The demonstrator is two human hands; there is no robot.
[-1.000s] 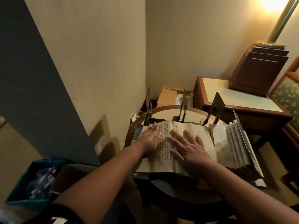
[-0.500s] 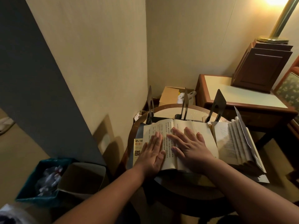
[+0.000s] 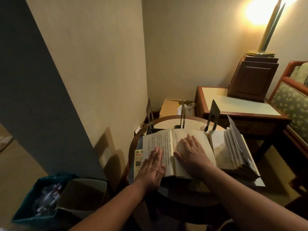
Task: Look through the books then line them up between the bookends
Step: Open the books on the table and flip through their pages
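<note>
While the head camera looks down over both forearms, an open book (image 3: 156, 140) lies flat on a round table (image 3: 166, 125), its printed pages facing up. The left hand (image 3: 152, 169) rests on the near corner of the left page, fingers straight and pressed together. The right hand (image 3: 191, 154) lies flat on the right page, fingers straight and slightly spread, with the thumb reaching toward the gutter. A leaf seems to bow up beside that thumb, though I cannot tell whether it is being lifted.

This looks like a soft paperback: probably light, with thin pages that crease or tear easily and a limp cover that sags when stood alone. It would be best closed first, then taken by the spine with the covers squeezed between thumb and fingers.

By count, three bookends (image 3: 215, 109) stand upright along the far side of the table, well apart, with no book standing between them yet. At least three books show. One is the open book and another is a second book (image 3: 221, 147) just to its right, its pages fanned. The third is a yellow-covered book (image 3: 138, 162) peeking out from under the open book's left edge. Dark shapes lie beneath, too dim to count. Beyond the table sit one cardboard box (image 3: 170, 107) and one side table (image 3: 233, 104).
</note>
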